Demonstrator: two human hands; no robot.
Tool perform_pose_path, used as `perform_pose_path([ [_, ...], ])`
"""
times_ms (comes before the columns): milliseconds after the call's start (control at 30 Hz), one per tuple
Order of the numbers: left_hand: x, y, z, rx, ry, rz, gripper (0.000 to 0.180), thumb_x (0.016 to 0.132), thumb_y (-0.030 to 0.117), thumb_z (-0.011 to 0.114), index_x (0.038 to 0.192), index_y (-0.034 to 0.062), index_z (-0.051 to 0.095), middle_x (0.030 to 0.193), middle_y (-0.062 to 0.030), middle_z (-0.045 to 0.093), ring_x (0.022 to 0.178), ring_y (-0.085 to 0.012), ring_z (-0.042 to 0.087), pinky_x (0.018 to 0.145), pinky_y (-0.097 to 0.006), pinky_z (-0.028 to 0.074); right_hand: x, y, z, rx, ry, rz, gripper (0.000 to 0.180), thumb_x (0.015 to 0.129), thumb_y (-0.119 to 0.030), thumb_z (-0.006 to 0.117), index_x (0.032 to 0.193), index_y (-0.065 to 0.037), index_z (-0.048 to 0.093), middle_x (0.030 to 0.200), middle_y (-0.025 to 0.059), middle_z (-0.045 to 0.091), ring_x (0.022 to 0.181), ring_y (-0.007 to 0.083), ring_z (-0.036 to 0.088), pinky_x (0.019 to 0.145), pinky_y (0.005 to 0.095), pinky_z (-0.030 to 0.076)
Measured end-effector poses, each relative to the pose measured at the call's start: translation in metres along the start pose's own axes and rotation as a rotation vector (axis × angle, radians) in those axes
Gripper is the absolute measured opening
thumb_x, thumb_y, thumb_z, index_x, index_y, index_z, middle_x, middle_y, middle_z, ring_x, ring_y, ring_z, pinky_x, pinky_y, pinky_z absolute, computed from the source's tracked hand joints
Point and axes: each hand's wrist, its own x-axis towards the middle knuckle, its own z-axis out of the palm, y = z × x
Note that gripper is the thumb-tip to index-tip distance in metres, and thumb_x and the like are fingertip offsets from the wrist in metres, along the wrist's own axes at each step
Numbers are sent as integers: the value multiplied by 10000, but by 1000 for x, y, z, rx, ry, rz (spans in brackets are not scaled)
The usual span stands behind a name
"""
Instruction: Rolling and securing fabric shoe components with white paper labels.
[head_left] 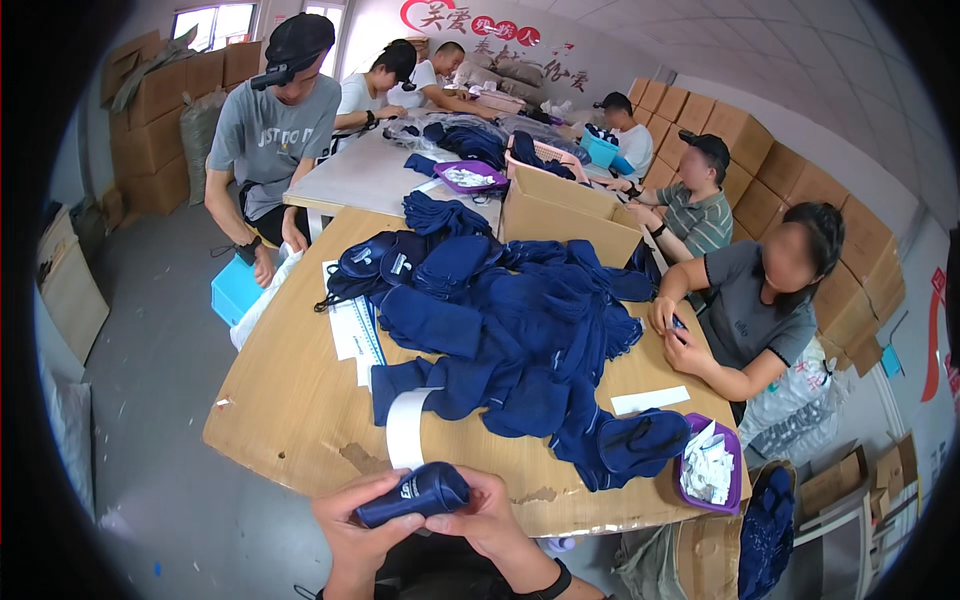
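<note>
Just off the table's near edge, I hold a dark blue rolled cloth bundle [418, 494] with white printing on its side. My left hand [355, 515] grips its left end, fingers on top and thumb below. Around the right end, my right hand [487, 512] is closed, its thumb underneath. A white paper strip [405, 430] stands curved right behind the bundle; whether it touches my fingers I cannot tell. Beyond it spreads a large heap of navy fabric pieces [530, 320], some flat and stacked. Two navy pieces with white prints [402, 262] lie at the heap's far left.
A purple basket [738, 470] of small white slips stands at the table's right corner, near another white strip [650, 400]. Paper sheets [350, 320] lie left of the heap. A cardboard box [570, 215] stands behind it. Co-workers sit around; one works at the right edge.
</note>
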Motion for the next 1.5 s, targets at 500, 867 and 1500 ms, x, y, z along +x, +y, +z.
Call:
perform_pose_path([
  [500,12,-12,0,114,-55,75,395,598,48,843,953,-43,696,976,-219,691,938,-295,678,1013,-447,418,-1,11,-5,144,62,72,543,759,6,744,1255,44,526,1086,58,626,956,104,606,841,245,501],
  [867,15,-18,3,-175,-12,4,409,608,24,828,989,-32,689,1197,-249,600,1210,-356,531,997,-437,429,4,12,-2,90,47,38,477,785,18,726,1228,46,550,1060,63,642,911,99,620,788,226,515],
  [1500,-8,-9,8,112,164,-38,322,666,4,782,956,-72,667,924,-155,666,825,-166,635,747,-266,495,-4,-5,2,-44,1,136,443,856,-3,673,1265,60,517,1084,70,633,961,102,600,843,244,493],
])
